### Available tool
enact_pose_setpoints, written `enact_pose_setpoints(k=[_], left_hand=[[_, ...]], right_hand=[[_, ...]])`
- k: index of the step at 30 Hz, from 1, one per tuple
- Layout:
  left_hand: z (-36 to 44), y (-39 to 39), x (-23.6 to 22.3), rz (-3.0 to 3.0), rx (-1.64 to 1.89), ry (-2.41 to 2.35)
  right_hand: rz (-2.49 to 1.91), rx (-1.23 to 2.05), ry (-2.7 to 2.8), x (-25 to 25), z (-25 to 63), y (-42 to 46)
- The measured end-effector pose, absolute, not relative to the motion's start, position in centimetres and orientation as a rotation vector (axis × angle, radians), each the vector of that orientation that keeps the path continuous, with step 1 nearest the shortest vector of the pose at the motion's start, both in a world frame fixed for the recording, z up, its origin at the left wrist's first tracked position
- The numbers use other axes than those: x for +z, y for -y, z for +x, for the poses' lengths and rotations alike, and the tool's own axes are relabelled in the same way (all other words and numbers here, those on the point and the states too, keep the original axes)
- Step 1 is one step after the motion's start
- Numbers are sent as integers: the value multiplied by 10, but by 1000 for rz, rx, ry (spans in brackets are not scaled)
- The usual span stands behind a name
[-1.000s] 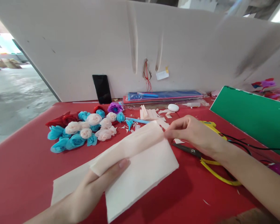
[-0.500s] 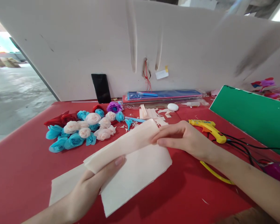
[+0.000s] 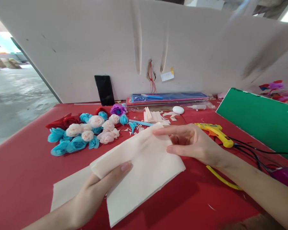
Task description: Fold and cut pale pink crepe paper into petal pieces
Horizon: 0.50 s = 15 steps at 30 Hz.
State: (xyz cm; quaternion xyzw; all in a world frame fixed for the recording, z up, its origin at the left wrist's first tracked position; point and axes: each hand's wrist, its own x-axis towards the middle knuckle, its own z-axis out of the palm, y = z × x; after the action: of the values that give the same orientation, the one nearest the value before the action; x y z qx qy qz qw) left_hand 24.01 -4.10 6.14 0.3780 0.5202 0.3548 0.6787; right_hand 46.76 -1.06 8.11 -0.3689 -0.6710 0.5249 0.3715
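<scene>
A cream sheet of paper [image 3: 146, 179], folded over along its upper side, is held above the red table. My left hand [image 3: 96, 188] grips its left part, thumb on the front face and fingers hidden behind. At the upper right, my right hand [image 3: 192, 140] has index finger and thumb apart on the sheet's face, while the other fingers curl at its edge and behind. Another flat cream sheet [image 3: 69, 188] lies on the table [image 3: 19, 179] under my left wrist.
Blue, pale pink, red and purple paper flowers [image 3: 86, 131] lie at the left. Behind the paper are pale cut strips [image 3: 156, 117], a white oval object [image 3: 178, 110] and a leaning black phone [image 3: 104, 90]. A yellow glue gun [image 3: 217, 132] with cables and a green board [image 3: 261, 118] are at the right.
My right index finger and thumb have spread apart on the sheet. The fold has loosened and flattened at its right end, and the sheet has shifted slightly right and down.
</scene>
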Motion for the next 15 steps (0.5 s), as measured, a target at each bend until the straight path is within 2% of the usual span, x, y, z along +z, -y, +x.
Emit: enact_pose_setpoints(k=[15], left_hand=[[236,39,67,787,738,-1248]], right_hand=[[-871,1322,1713,78,468,8]])
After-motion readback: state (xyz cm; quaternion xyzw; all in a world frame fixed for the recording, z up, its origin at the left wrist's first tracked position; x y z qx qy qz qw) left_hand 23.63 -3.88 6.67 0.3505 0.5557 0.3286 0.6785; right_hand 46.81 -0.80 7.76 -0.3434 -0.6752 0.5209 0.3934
